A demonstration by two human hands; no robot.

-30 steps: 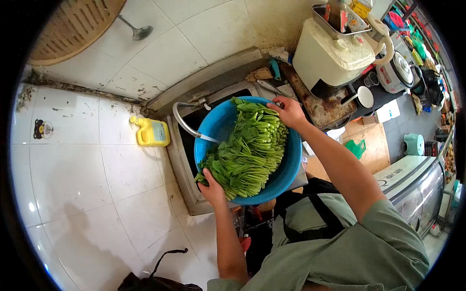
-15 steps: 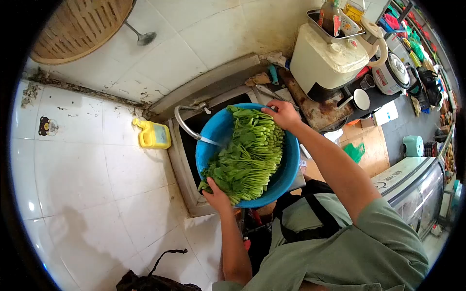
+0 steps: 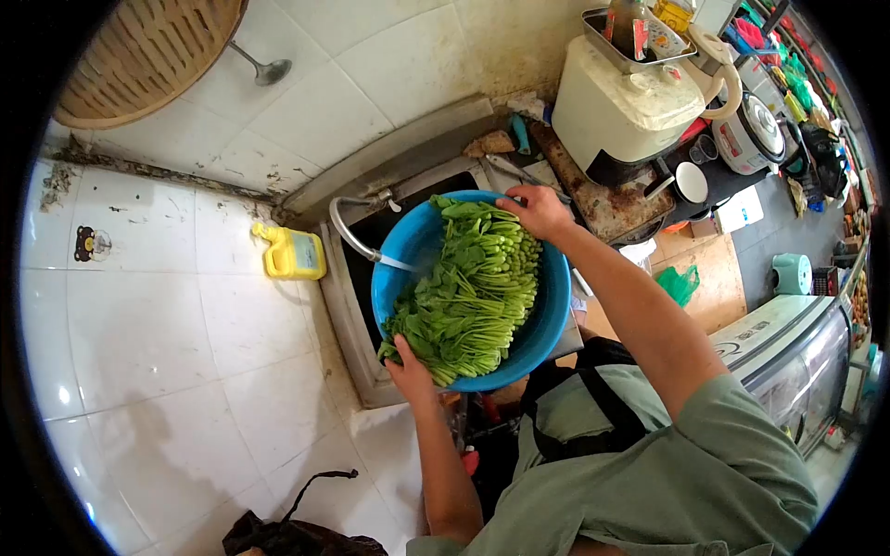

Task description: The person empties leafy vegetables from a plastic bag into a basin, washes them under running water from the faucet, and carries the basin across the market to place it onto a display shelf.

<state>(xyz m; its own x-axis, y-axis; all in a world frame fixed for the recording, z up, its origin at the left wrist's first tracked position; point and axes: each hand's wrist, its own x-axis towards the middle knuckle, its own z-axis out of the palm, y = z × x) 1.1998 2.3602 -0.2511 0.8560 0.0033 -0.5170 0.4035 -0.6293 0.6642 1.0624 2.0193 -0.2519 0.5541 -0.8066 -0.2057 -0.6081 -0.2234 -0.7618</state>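
Right arm (image 3: 640, 298) stretched forward, nearly straight; right hand (image 3: 542, 213) back up, fingers bent, higher in view. Left arm (image 3: 449, 468) reaching forward too; left hand (image 3: 411, 372) lower, thumb showing, other fingers mostly hidden. Hands apart, grip of either unclear

Leafy greens (image 3: 464, 292), bunched in a round blue basin (image 3: 542, 343), pale stems (image 3: 496, 320) toward the right

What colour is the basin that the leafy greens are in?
The basin is blue; it shows best in the head view.
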